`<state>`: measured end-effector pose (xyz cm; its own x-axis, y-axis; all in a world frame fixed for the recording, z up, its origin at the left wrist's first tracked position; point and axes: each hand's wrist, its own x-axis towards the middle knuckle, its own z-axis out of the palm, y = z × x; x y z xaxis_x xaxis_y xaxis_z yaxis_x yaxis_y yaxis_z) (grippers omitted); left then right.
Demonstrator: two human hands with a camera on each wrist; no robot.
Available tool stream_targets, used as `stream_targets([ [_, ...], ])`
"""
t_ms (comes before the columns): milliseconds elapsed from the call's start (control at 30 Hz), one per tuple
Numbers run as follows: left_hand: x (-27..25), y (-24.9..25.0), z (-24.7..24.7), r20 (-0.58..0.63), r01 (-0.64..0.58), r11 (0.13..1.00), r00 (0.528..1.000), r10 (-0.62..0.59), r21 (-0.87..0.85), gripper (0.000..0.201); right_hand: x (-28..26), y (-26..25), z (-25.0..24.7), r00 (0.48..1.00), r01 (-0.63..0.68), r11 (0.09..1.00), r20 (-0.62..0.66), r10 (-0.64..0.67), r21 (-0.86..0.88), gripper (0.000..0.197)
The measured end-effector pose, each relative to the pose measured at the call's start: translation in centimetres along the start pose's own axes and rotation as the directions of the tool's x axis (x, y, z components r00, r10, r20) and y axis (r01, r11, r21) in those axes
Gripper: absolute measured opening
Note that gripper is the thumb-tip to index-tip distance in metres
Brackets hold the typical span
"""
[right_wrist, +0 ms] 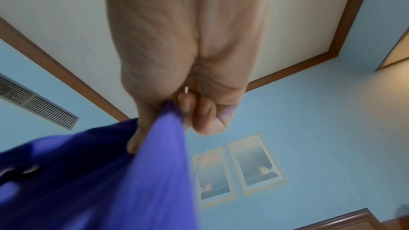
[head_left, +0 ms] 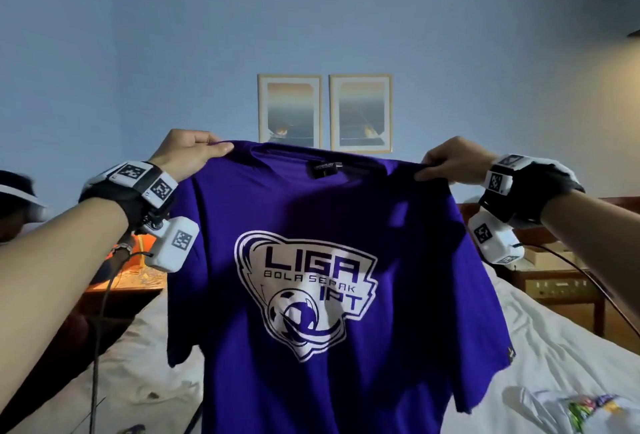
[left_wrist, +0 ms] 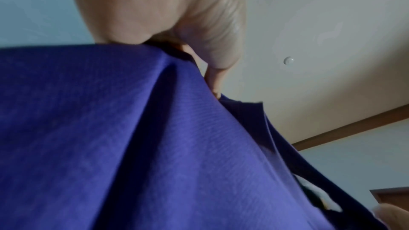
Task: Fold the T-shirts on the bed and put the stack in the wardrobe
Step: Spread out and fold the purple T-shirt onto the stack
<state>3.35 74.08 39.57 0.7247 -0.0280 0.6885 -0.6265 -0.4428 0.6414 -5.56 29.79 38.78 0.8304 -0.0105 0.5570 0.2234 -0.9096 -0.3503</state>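
2 hands (head_left: 187,153) (head_left: 450,161) pinch smooth purple T-shirt (head_left: 329,212) shoulders.

A bed (head_left: 540,340) with a rumpled white sheet fills the lower part of the head view, running from about 7 o'clock to 4 o'clock. On it, near 5 o'clock, lies a white T-shirt (head_left: 568,409) with a multicoloured print. A small dark item at 7 o'clock is too cropped to identify.
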Motion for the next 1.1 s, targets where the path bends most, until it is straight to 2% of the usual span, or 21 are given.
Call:
stream_targets([
  [67,-0.1,0.3,0.0,0.024,-0.008,1.000,1.000,0.009,-0.015,0.014,0.2,0.7,-0.1,0.998,-0.008,0.999,-0.068,0.011,0.047,0.013],
  [167,-0.5,1.6,0.0,0.088,-0.004,0.998,0.996,0.011,-0.070,0.019,0.5,0.8,0.3,0.987,-0.040,0.944,-0.134,0.088,0.328,0.017],
  [233,-1.0,2.6,-0.3,0.220,0.109,0.971,0.974,-0.061,-0.213,0.026,1.0,0.5,0.6,0.971,-0.052,0.908,-0.191,0.143,0.415,0.020],
  [300,-1.0,3.2,-0.6,0.298,0.200,0.937,0.948,-0.112,-0.285,0.027,1.5,0.0,0.6,0.959,-0.046,0.936,-0.245,0.139,0.349,0.021],
  [400,-1.0,3.5,-0.8,0.277,0.122,0.961,0.960,-0.051,-0.248,0.011,1.4,-1.0,0.3,0.958,-0.110,0.974,-0.238,0.157,0.200,0.039],
  [433,-1.1,3.3,-0.9,0.276,0.108,0.960,0.961,-0.034,-0.257,0.020,1.2,-1.1,0.1,0.961,-0.132,0.973,-0.216,0.173,0.192,0.042],
  [467,-1.1,3.2,-1.1,0.284,0.106,0.956,0.959,-0.025,-0.274,0.026,1.0,-1.0,0.0,0.967,-0.135,0.968,-0.184,0.176,0.214,0.041],
  [567,-1.3,2.2,-1.7,0.342,0.153,0.929,0.939,-0.031,-0.336,0.011,0.7,0.0,-0.5,0.992,-0.062,0.939,-0.084,0.096,0.339,0.019],
  [633,-1.7,1.7,-1.8,0.362,0.173,0.924,0.931,-0.040,-0.343,0.013,0.8,1.1,-0.8,0.996,-0.043,0.955,-0.067,0.065,0.293,0.018],
  [700,-2.0,1.7,-1.6,0.339,0.150,0.924,0.940,-0.023,-0.353,0.017,0.8,1.8,-1.1,0.993,-0.059,0.966,-0.084,0.082,0.253,0.018],
  [833,-2.2,2.7,-1.2,0.286,0.120,0.937,0.958,-0.022,-0.328,0.014,0.7,2.3,-1.5,0.981,-0.022,0.927,-0.172,0.093,0.374,0.006],
  [933,-1.6,3.3,-1.5,0.243,0.206,0.937,0.960,-0.138,-0.281,0.011,0.9,2.0,-1.6,0.964,-0.002,0.925,-0.244,0.102,0.380,0.012],
  [1000,-0.7,3.1,-1.8,0.136,0.163,0.969,0.981,-0.139,-0.188,0.021,1.2,1.7,-1.5,0.971,-0.014,0.948,-0.221,0.089,0.319,0.017],
  [1067,0.1,2.9,-1.8,0.041,0.104,0.992,0.994,-0.101,-0.076,0.031,1.4,1.3,-1.7,0.976,-0.063,0.981,-0.196,0.099,0.183,0.022],
  [1100,0.3,2.8,-1.8,-0.017,0.067,0.997,0.998,-0.068,-0.036,0.030,1.5,1.0,-2.0,0.970,-0.085,0.987,-0.216,0.114,0.138,0.024],
])
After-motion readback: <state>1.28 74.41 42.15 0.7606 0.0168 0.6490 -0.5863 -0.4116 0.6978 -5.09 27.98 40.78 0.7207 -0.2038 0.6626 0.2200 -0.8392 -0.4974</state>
